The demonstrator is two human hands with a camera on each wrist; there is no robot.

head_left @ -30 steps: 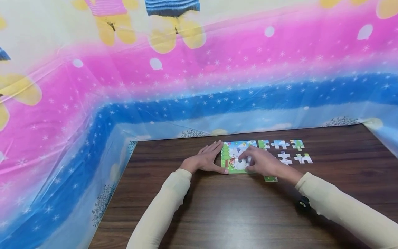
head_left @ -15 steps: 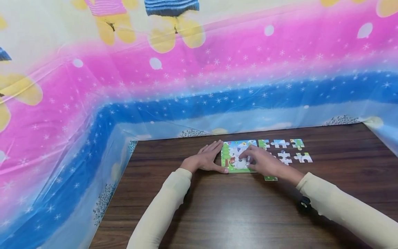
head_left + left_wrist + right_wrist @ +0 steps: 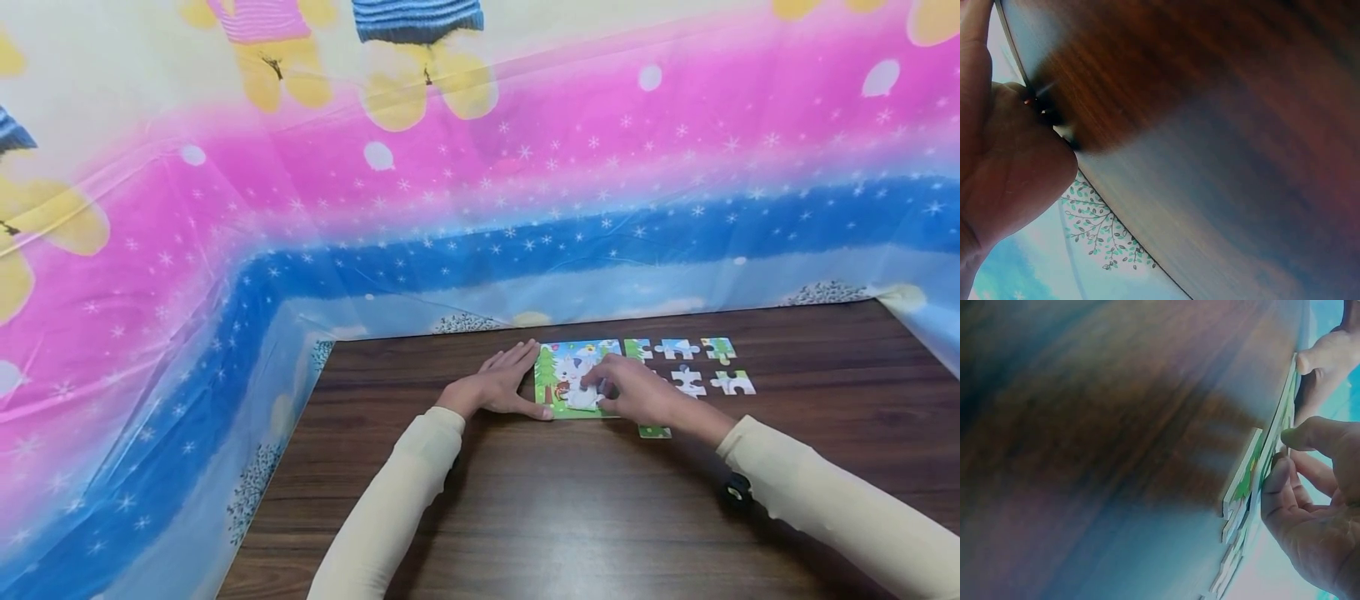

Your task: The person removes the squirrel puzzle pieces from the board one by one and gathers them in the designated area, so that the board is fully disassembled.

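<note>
A small picture puzzle point(image 3: 550, 404) with trees and a white animal lies flat near the far side of the table. My left hand point(image 3: 501, 385) rests along its left edge, fingers straight and thumb at the lower left corner. Over the puzzle's right half, my right hand point(image 3: 633, 392) has thumb and fingers bent, pinching a mostly white puzzle piece point(image 3: 581, 398) low in the picture. That piece looks slightly askew on the puzzle. From the side, in the right wrist view, the fingertips of my right hand point(image 3: 1316, 487) are at the puzzle's surface; the piece is barely visible there.
Several loose puzzle pieces lie to the right, among them a white one point(image 3: 686, 381) and a green-and-white one point(image 3: 717, 348). A green piece point(image 3: 655, 432) sits below the right hand. Printed cloth point(image 3: 480, 275) borders the brown wooden table point(image 3: 510, 517) behind and left.
The white piece looked flush half a second ago and now sits a little askew, shifted slightly downward. My right hand has moved only slightly; the left hand stays put.
</note>
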